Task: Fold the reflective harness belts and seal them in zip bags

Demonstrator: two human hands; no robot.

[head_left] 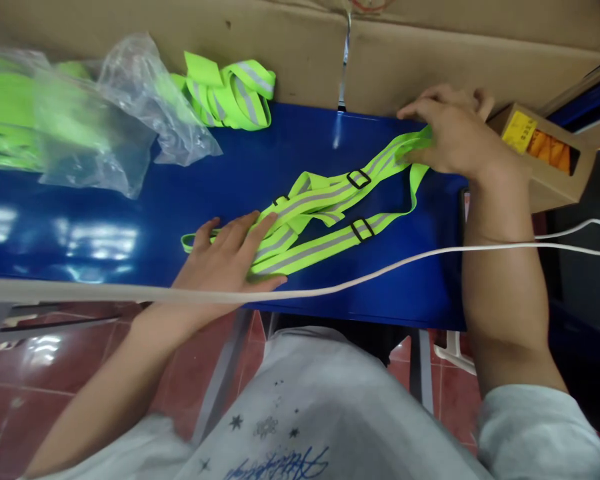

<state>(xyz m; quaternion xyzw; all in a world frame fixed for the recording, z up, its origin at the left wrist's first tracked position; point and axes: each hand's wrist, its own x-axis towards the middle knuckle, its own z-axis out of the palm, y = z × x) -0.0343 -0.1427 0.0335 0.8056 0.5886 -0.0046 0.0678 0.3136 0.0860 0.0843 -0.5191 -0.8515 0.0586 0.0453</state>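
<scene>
Head view shows a bright yellow-green reflective strap [320, 197] with grey stripes, lying in long loops on a shiny blue table [320, 140]. The strap is in the middle, between the two hands, with black buckles [363, 229] on it.

The left hand [227, 253] lies palm down on the near left end of the strap. Its fingers are a bit spread and its thumb sticks out to the side. One small loop pokes out past the fingers. The right hand [450, 133] is at the far right end, with its thumb on the strap and its fingers bent. I cannot tell if it is squeezing the strap. The two hands are well apart.

At the back left sits another bundle of reflective strap [250, 93], rolled up loosely. Beside it is a crinkly clear plastic bag [165, 113], and more yellow-green stuff [10, 113] shows through plastic at the far left. Big brown cardboard [300, 60] stands along the back edge. Just past the right wrist is a small cardboard box [555, 190] with a yellow label [519, 132] and something orange [550, 152] inside. A white cord [380, 273] crosses in front of both arms
</scene>
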